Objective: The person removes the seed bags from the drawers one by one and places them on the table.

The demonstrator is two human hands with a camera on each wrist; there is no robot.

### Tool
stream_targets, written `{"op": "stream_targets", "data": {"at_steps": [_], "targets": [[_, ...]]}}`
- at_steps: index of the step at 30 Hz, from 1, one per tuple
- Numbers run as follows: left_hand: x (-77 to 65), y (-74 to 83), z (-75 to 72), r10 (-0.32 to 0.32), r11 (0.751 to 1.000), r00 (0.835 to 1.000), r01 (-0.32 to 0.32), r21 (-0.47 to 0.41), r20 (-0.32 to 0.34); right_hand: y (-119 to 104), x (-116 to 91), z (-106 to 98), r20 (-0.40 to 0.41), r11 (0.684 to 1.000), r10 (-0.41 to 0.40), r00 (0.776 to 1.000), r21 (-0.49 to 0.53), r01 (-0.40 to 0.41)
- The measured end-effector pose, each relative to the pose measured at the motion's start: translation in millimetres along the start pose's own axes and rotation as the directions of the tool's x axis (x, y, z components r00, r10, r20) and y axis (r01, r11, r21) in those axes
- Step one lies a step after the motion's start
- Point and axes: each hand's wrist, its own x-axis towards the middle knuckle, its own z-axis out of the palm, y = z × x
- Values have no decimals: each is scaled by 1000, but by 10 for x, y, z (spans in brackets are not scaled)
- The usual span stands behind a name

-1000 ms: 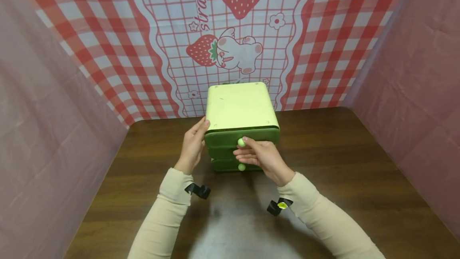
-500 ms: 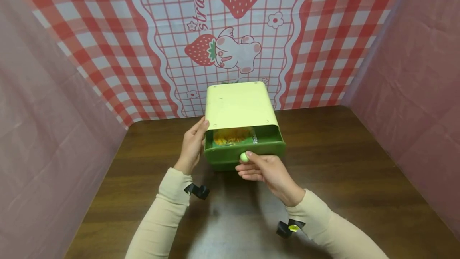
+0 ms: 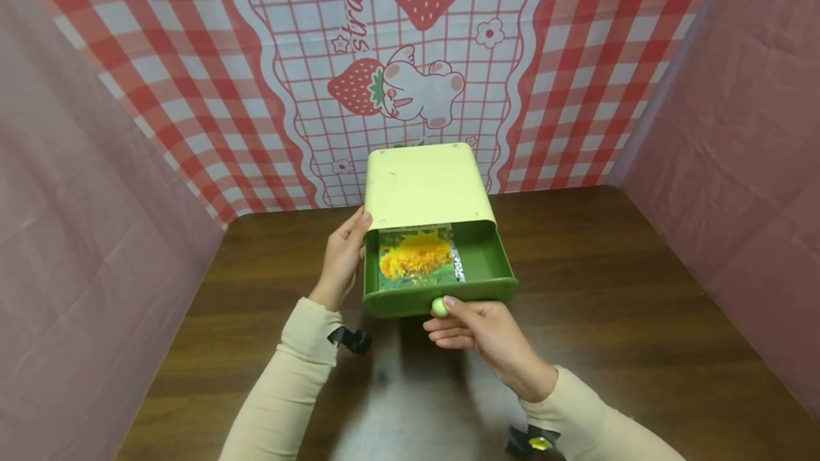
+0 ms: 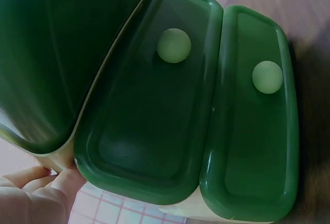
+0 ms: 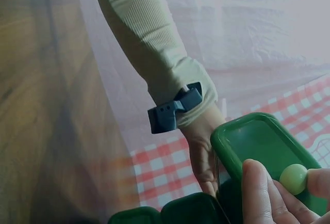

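Note:
A small cabinet with a pale yellow-green casing (image 3: pixel 423 187) and green drawers stands on the table. Its top drawer (image 3: pixel 487 255) is pulled well out. Inside, at the left, lies a flat packet or card (image 3: pixel 416 258) printed with yellow flowers. My right hand (image 3: pixel 493 336) pinches the drawer's round light green knob (image 3: pixel 439 306) between thumb and fingers. Against the casing's left side rests my left hand (image 3: pixel 339 262), thumb near the front corner. In the left wrist view, the middle drawer (image 4: pixel 144 110) and bottom drawer (image 4: pixel 252 146) are closed, each with a round knob.
The brown wooden table (image 3: pixel 608 290) extends around the cabinet. Behind it hangs a red-and-white checked cloth (image 3: pixel 570 91) with strawberry prints. Pink cloths (image 3: pixel 724 162) stand along both sides.
The top drawer has slid from closed to well out, following my right hand toward me, and the flower-printed packet has come into view. My left hand has stayed on the cabinet's side.

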Motion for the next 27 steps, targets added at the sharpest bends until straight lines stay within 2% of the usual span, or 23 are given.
{"op": "stream_targets", "data": {"at_steps": [7, 14, 27], "targets": [[10, -9, -12, 17, 1000, 1000, -17, -3, 11, 87, -79, 15, 14, 999, -13, 1000, 37, 13], [14, -13, -14, 32, 999, 999, -32, 20, 8, 174, -129, 36, 17, 999, 4, 1000, 33, -5], [20, -43, -15, 21, 1000, 1000, -21, -4, -9, 232, -137, 22, 39, 1000, 9, 999, 21, -9]]}}
